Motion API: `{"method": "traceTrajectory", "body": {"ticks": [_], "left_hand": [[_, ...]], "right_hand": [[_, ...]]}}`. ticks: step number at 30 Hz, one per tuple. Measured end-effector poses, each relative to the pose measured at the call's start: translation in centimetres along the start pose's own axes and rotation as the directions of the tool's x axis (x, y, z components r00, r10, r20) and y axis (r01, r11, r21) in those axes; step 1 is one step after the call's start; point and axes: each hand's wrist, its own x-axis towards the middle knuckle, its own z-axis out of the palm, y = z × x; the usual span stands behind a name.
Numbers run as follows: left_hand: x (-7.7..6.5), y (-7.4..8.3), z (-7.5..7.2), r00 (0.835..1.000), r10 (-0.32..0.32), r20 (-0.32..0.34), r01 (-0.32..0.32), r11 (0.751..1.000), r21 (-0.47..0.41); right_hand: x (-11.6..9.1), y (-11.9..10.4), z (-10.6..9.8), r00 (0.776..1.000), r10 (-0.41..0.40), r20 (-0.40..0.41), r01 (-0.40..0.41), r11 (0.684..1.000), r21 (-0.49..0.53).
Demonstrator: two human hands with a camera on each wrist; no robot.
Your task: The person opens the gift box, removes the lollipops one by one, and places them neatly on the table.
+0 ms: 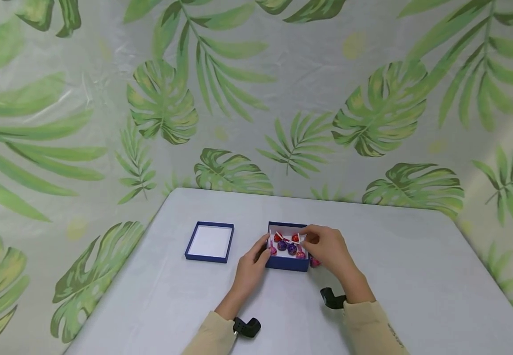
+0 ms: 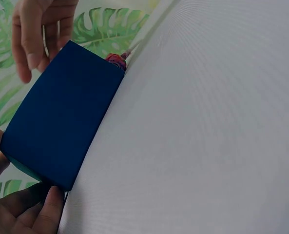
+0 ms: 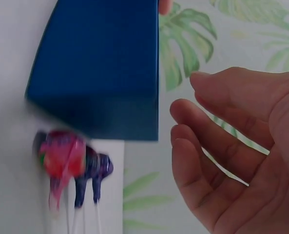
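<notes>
One blue box [image 1: 287, 265], uncovered, on the counter [image 1: 416, 256], long axis running left to right between the hands.

Head view: several lollipops [image 1: 292, 248] inside; one lid [image 1: 209, 242], well apart on the left. Left hand [image 1: 249, 268], thumb and fingers gripping the box's left end. Right hand [image 1: 329, 249], fingertips at the right rim. Loose lollipops [image 1: 315, 262], just beside the right end, below the right hand, the nearer of the two.

Left wrist view: left fingers at the box's corners; one loose head past the far corner.

Right wrist view: thumb and fingers apart, nothing visible between; loose heads toward the box, sticks pointing away.
</notes>
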Motion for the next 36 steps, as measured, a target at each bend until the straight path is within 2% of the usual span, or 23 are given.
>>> {"method": "traceTrajectory", "body": {"ticks": [6,13,20,30,36], "left_hand": [[0.0,0.0,-0.1,1.0,0.005,0.006,-0.005,1.0,0.009],[-0.1,0.3,-0.3,1.0,0.017,0.008,-0.017,1.0,0.004],[0.0,0.2,-0.1,0.999,0.042,-0.008,-0.042,0.999,0.017],[0.1,0.2,-0.1,1.0,0.012,-0.01,-0.012,1.0,0.028],[0.0,0.2,0.0,1.0,0.013,0.004,-0.013,1.0,0.012]], "right_hand": [[1.0,-1.1,1.5,0.999,-0.045,-0.014,0.046,0.999,0.024],[1.8,-1.4,3.9,0.996,-0.084,-0.029,0.085,0.996,0.034],[2.3,-0.9,5.8,0.991,-0.126,-0.045,0.123,0.991,-0.06],[3.3,-0.9,6.2,0.987,-0.162,-0.008,0.158,0.97,-0.183],[3.5,-1.0,6.4,0.99,-0.139,0.022,0.14,0.955,-0.262]]}}
